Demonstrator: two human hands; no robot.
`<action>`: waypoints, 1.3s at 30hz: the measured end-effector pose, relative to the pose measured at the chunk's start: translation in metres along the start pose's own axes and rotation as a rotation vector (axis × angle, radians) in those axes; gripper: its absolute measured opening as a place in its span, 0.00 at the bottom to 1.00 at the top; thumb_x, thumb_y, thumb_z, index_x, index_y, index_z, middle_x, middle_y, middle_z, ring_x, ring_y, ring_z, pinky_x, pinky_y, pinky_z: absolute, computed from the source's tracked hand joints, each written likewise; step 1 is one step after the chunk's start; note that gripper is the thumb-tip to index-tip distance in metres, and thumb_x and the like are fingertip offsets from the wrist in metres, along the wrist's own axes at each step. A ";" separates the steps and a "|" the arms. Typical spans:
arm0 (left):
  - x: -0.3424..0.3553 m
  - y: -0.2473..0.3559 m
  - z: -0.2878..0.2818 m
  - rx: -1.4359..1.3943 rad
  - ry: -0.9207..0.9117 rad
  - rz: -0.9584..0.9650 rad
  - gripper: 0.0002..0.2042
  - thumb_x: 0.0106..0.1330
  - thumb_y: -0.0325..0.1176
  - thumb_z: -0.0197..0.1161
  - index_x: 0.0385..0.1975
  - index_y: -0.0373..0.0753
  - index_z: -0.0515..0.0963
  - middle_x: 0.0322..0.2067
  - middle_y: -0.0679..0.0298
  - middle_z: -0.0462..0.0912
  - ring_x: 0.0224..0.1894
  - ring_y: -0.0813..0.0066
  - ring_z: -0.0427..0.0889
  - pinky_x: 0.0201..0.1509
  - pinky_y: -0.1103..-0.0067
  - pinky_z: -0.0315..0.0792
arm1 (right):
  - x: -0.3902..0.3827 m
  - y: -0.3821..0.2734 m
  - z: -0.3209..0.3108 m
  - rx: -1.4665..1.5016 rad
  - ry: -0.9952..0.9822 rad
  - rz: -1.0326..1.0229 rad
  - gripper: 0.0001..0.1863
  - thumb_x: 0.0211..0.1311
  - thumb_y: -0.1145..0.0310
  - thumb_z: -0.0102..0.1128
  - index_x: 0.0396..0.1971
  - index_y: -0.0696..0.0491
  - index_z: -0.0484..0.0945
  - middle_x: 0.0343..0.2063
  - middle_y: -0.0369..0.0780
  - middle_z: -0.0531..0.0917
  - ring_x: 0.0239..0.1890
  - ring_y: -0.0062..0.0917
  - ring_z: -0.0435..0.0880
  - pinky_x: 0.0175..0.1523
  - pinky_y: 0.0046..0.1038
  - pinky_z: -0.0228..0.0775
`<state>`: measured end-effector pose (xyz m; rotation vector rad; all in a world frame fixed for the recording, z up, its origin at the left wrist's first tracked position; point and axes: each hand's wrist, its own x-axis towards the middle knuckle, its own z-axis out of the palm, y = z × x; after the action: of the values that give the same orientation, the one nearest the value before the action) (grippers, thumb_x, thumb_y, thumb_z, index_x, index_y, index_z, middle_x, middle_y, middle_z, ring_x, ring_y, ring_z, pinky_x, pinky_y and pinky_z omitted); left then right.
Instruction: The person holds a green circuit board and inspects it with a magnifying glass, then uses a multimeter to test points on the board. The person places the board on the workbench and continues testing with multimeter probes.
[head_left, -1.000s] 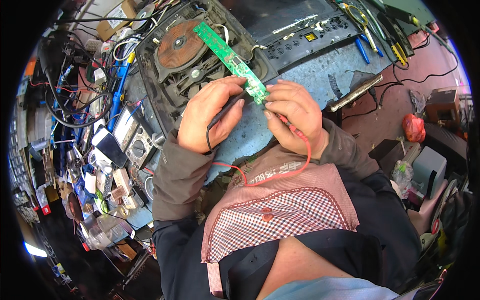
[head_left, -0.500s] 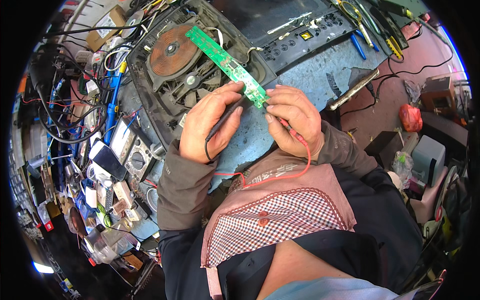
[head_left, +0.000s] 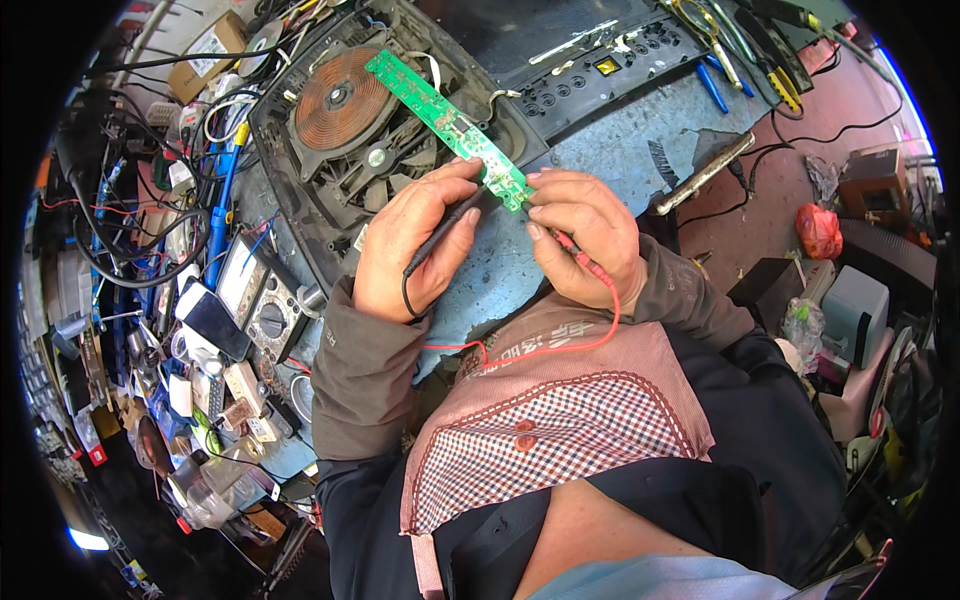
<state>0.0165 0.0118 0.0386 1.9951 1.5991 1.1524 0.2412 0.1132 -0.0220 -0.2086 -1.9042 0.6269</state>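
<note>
A long green circuit board (head_left: 428,103) is held up at its near end between my two hands. My left hand (head_left: 410,240) is closed round a black test probe (head_left: 437,241), its fingertips at the board's left edge. In my right hand (head_left: 592,232) is a red test probe (head_left: 582,258), with the fingers also at the board's right edge. Its red lead loops down over my apron. Both probe tips are hidden by fingers or too small to make out. Behind the board lies an opened induction cooker (head_left: 290,190) with a round copper coil (head_left: 338,98).
An analog multimeter (head_left: 270,318) stands at the left among tangled cables and small parts. A black panel (head_left: 590,90) lies at the back right, with blue-handled pliers (head_left: 712,88) beside it. The blue worktop (head_left: 610,150) ends at a worn, broken edge on the right.
The view has shifted slightly, so everything sits a little further left. Both hands keep their hold on the probes and the board, with hardly any movement between them.
</note>
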 end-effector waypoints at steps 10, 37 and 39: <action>0.001 0.001 0.000 -0.012 -0.007 -0.011 0.11 0.73 0.22 0.72 0.53 0.32 0.84 0.60 0.47 0.89 0.64 0.50 0.90 0.67 0.66 0.81 | 0.004 -0.001 0.007 -0.076 0.055 -0.005 0.17 0.52 0.84 0.78 0.43 0.59 0.85 0.42 0.46 0.88 0.48 0.45 0.92 0.54 0.42 0.88; 0.000 0.000 0.000 -0.028 0.005 -0.006 0.12 0.74 0.22 0.72 0.54 0.32 0.84 0.61 0.48 0.90 0.63 0.53 0.90 0.66 0.67 0.82 | 0.006 -0.006 0.008 -0.094 0.016 0.011 0.16 0.57 0.86 0.76 0.44 0.60 0.84 0.45 0.48 0.88 0.50 0.45 0.92 0.58 0.44 0.88; 0.000 0.000 0.000 -0.020 -0.002 -0.001 0.12 0.75 0.22 0.72 0.54 0.31 0.84 0.62 0.47 0.89 0.63 0.54 0.91 0.66 0.67 0.82 | 0.006 -0.006 0.008 -0.091 0.016 0.015 0.16 0.57 0.86 0.76 0.44 0.60 0.84 0.45 0.49 0.88 0.50 0.45 0.92 0.59 0.44 0.88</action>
<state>0.0163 0.0114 0.0387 1.9828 1.5812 1.1614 0.2323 0.1080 -0.0168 -0.2859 -1.9193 0.5476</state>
